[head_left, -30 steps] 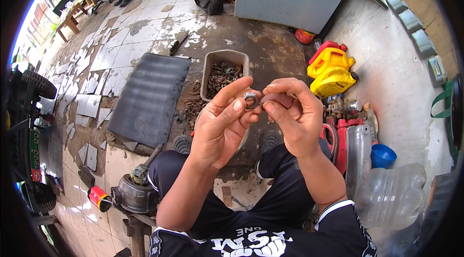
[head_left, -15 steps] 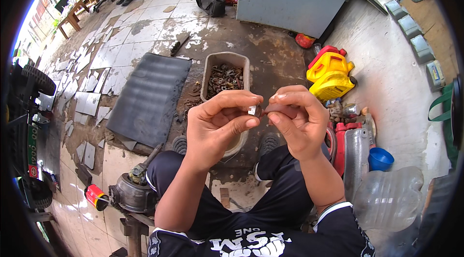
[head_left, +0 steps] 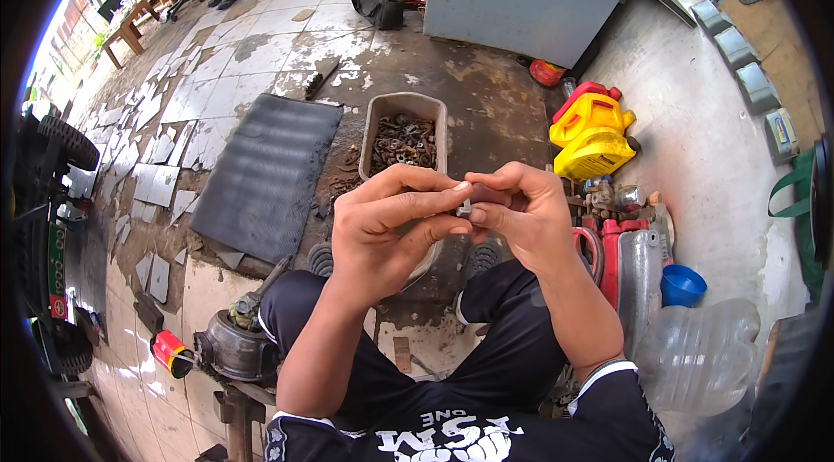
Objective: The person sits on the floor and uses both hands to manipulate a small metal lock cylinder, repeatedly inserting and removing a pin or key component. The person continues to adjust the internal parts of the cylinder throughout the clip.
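Observation:
Fingertip to fingertip, my two hands meet above the front of the rectangular tub. A small grey metal nut (head_left: pixel 465 208) shows between them, its faces catching the light. My left hand (head_left: pixel 382 223) is closed in a pinch on one side of the nut. From the other side, my right hand (head_left: pixel 528 217) pinches, thumb and forefinger pressed at the nut; whatever else sits in its fingers is hidden. Just beyond the hands stands the pale tub (head_left: pixel 367 134) with rusty bolts, nuts and scraps (head_left: pixel 404 141) in it. Part of a round light-coloured container (head_left: pixel 426 267) shows below my hands.
A dark rubber mat (head_left: pixel 265 175) lies left, near broken tiles (head_left: pixel 156 184). Yellow jugs (head_left: pixel 595 149), a blue funnel (head_left: pixel 684 286) and a large clear plastic bottle (head_left: pixel 704 358) line the right wall. A metal machine housing (head_left: pixel 239 349) stands by my left knee.
My right hand has lowered slightly and come in closer to the left. The nut has turned and now sits between both hands' fingertips.

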{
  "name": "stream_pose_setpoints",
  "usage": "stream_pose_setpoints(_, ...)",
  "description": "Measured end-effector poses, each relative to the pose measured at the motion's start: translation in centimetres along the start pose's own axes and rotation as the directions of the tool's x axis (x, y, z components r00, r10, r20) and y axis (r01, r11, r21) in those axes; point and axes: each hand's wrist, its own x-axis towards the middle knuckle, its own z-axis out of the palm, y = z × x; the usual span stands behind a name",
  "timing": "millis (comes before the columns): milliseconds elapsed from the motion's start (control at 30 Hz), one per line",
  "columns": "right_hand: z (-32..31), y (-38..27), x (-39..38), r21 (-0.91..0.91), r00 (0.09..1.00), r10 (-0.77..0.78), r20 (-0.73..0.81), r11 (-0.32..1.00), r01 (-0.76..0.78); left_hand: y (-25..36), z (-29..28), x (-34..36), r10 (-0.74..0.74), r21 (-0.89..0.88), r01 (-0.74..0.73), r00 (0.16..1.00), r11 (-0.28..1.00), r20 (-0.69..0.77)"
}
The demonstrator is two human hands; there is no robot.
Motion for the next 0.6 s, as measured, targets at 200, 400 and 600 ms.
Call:
stream_pose_setpoints(200, 0.0, 0.2, -0.4, 0.363, 0.951, 0.309, 0.021, 0.884, -0.295, -0.3, -0.3, 0.2, 0.084, 0.117, -0.092, 0.994, 0.989, 0.071)
stream_pose_setpoints(400, -1.1, 1.1, -0.1, 0.651, 0.850, 0.474, 0.229, 0.575, -0.496, 0.0, -0.7, 0.4, 0.093, 0.147, -0.112, 0.987, 0.983, 0.132)
stream_pose_setpoints(600, 0.5, 3.5, -0.7, 0.094, 0.962, -0.270, -0.031, 0.958, 0.272, -0.2, -0.5, -0.2, -0.146, -0.071, 0.151, 0.987, 0.986, 0.073)
